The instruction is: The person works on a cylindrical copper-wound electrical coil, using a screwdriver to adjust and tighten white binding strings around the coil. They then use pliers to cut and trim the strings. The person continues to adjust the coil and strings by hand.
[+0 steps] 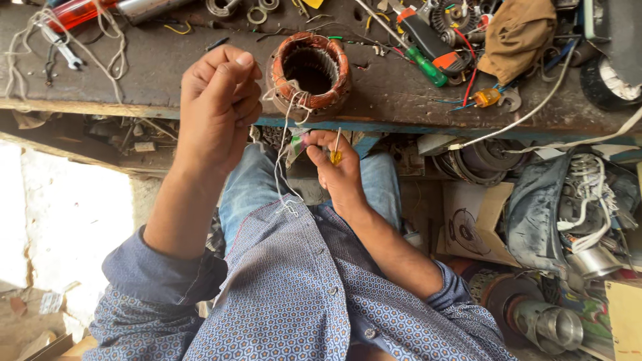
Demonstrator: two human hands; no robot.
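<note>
Copper-wound round motor stator (309, 72) with its dark hollow core sits upright at the front edge of the dark, worn wooden desk (167, 73), just above my knees. Thin white thread (284, 144) hangs from the windings on its near side and trails down to my patterned blue shirt (294, 287).

My left hand (219, 107) is raised just left of the stator, its fingers (234, 70) curled shut and pinched together at the tips; the thread is too fine here for me to tell whether it runs between them. My right hand (338, 167) is lower, below the desk edge and over my blue jeans (251, 184). Its fingers are closed around a small yellow-handled tool with a thin metal shaft (336, 148) that points up towards the stator, and they also touch a small scrap of pale greenish material (297, 144) beside the hanging thread.

Further back on the desk, to the right of the stator, lie a green-handled screwdriver (428, 70) and a crumpled tan cloth (516, 37). A coil of white cord (40, 33) lies at the far left by a small metal spanner (65, 53). A white cable (535, 110) crosses the right end of the desk.
</note>
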